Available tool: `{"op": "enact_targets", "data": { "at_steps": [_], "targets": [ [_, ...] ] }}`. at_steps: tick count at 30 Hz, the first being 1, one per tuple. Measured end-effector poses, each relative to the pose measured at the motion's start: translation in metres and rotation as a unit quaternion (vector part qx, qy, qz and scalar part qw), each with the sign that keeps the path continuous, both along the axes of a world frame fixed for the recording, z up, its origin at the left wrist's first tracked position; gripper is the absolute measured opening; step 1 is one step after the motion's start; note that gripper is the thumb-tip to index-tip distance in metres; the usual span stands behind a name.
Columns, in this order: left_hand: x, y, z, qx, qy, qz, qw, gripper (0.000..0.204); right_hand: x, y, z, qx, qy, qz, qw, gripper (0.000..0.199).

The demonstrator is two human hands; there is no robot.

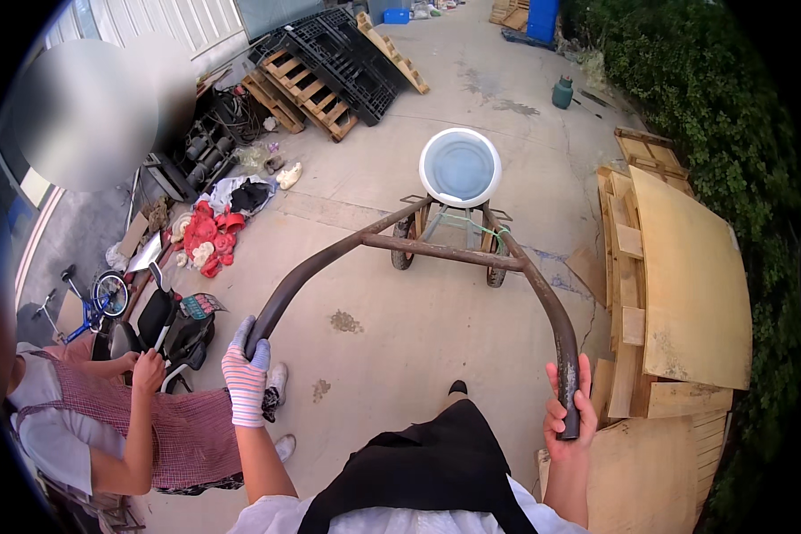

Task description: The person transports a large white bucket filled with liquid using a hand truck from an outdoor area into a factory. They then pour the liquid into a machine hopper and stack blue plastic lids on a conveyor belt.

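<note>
A two-wheeled hand cart with a brown metal frame [445, 250] stretches out in front of me. Its two curved handles come back toward my body, joined by a crossbar. My left hand [245, 374], in a striped glove with bluish fingertips, is closed round the end of the left handle. Bare, my right hand [568, 409] grips the right handle near its end, fingers wrapped round it. At the cart's far end sits a round white bucket [461, 167], pale blue inside. A green cord [505, 233] is tied on the frame near the right wheel.
A person in a checked apron [187, 436] sits close at my left, beside a child's blue bike [89, 307]. Red and white cloths [212, 236] lie farther up. Pallets [329, 76] lean at the far left; boards [685, 285] line the right. A green gas cylinder [562, 93] stands ahead.
</note>
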State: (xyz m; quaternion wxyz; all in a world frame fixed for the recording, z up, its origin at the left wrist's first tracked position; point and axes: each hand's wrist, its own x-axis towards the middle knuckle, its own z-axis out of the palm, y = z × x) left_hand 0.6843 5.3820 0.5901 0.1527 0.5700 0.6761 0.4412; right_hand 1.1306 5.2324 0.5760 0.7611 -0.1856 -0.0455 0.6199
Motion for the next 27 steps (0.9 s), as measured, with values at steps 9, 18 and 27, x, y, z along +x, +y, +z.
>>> {"op": "enact_targets", "data": {
  "at_steps": [9,18,27],
  "targets": [
    [0.087,0.200,0.007,-0.035,-0.037,0.033,0.998,0.041,0.089,0.205,0.012,-0.037,-0.068,0.033,0.996,0.057],
    [0.185,0.393,0.030,0.011,0.020,0.002,1.000,0.041,0.173,0.408,0.013,-0.040,-0.093,-0.014,0.995,0.058],
    [0.254,0.622,0.028,0.033,0.044,-0.002,0.999,0.038,0.243,0.613,0.004,-0.069,-0.128,-0.038,0.989,0.050]
  ]
}}
